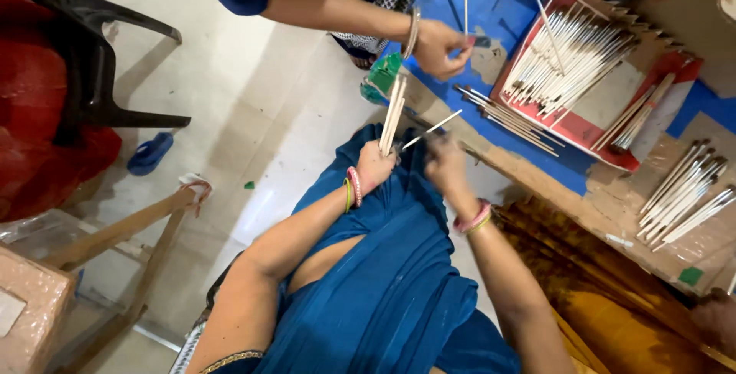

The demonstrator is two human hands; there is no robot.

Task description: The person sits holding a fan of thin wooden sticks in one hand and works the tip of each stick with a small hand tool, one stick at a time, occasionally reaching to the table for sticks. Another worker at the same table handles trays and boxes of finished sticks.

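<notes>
Left hand (375, 167) grips upright stick bundle (392, 113); right hand (446, 165) pinches one brush (433, 129) beside it, above blue cloth (399, 282).

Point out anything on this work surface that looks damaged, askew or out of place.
The blue covering on the work surface is torn in patches, baring brown board beneath. The red tray of white brushes sits askew, and one brush sticks up across the others. Nothing looks spilled.

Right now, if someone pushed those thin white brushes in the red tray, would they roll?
Probably. The thin white brushes look round and slim, so they would likely roll, though the red tray has a rim that might stop them. They seem light and stiff.
</notes>
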